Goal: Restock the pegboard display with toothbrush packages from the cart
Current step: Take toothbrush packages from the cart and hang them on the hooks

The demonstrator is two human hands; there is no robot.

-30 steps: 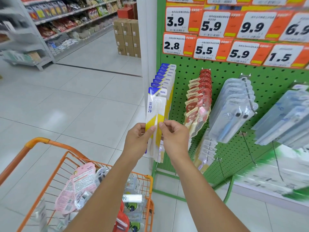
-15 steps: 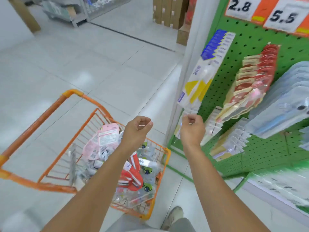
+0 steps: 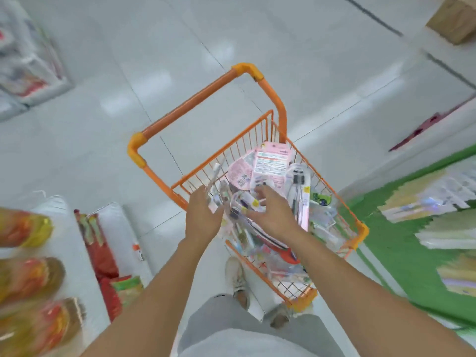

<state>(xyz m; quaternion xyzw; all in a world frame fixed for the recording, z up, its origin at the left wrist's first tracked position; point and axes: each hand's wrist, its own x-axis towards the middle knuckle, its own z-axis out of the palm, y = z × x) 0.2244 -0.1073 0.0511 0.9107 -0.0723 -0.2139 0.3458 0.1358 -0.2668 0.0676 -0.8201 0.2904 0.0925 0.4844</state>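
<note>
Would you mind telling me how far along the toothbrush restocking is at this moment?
Done: the pegboard on the right already carries hanging packages, though blurred. In hand: both the left hand and right hand reach into the orange cart, fingers spread over the packages, no grip yet. Left: the cart holds many packages to hang.

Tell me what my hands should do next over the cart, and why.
Probably lower the right hand and close on one package from the pile in the orange cart. Both it and the left hand hover open above the pile, holding nothing.
</note>
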